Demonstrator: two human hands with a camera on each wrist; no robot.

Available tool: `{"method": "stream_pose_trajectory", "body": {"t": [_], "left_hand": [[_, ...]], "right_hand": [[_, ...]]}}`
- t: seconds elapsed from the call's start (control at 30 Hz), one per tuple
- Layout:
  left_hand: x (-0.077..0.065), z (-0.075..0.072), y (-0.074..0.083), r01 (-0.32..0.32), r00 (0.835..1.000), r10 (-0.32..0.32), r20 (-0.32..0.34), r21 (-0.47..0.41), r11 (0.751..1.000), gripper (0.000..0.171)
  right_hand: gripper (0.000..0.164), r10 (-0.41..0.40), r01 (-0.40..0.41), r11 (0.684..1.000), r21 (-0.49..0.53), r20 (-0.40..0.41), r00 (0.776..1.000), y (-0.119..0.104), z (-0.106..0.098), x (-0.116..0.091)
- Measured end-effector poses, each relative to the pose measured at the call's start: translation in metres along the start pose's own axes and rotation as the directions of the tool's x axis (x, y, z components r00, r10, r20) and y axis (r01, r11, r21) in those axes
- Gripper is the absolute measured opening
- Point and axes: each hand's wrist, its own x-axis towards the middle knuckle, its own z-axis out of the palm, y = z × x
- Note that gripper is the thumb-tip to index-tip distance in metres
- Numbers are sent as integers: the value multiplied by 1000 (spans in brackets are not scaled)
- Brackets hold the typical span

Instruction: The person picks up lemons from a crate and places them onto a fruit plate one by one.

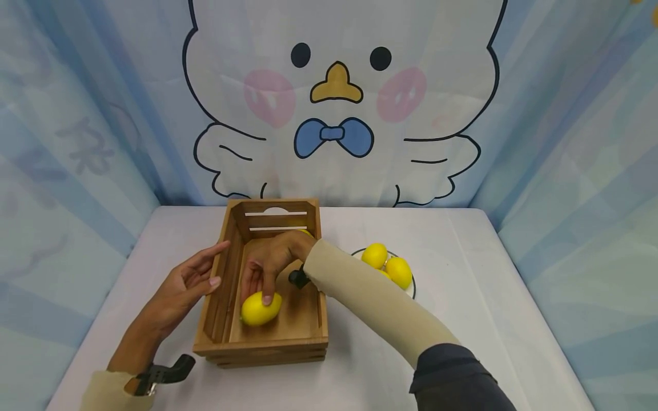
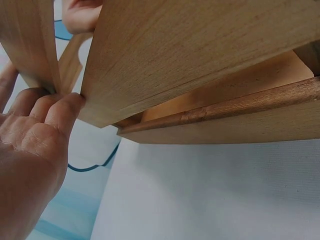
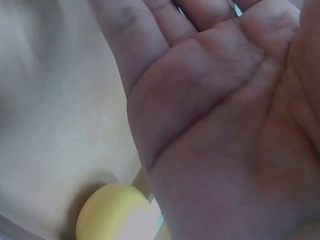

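Observation:
Inside a slatted wooden crate (image 1: 259, 345), my right hand (image 1: 272, 260) reaches down and holds a yellow lemon (image 1: 261, 309) near the front left corner, thumb on its top. That lemon does not show in the right wrist view, where the palm (image 3: 215, 130) fills much of the picture. Another lemon (image 1: 305, 232) peeks out behind the right wrist at the crate's back right; a lemon (image 3: 117, 215) also shows low in the right wrist view. My left hand (image 1: 177, 288) touches the crate's left side with extended fingers, fingertips at the slats (image 2: 150, 65).
Right of the crate, a white plate (image 1: 410, 292) with a dark rim bears several lemons (image 1: 398, 272), partly hidden by the right sleeve (image 1: 375, 299). White cloth covers the table (image 1: 452, 342). Printed curtains (image 1: 334, 177) enclose the back and both sides.

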Motion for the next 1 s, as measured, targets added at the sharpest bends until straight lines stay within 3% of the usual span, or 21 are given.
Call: {"method": "stream_pose_trajectory", "body": {"t": [0.33,0.67,0.87,1.0], "left_hand": [[-1,-2,0,-43,999,45,21,-52,998,63],[-2,-1,-3,-38,999,39,24,-43,998,62],[-1,-1,-2,-26,1000,26,13,-12,1000,62],[-1,-2,-1,-27,1000,27,12,-15,1000,62]], "right_hand": [[43,-150,149,988,25,35,988,-3,-1,-2],[46,-286,276,954,118,81,955,-1,-5,-5],[70,-328,317,938,138,65,943,-3,-7,-10],[73,-344,336,931,143,29,939,-7,-7,-12]]}}
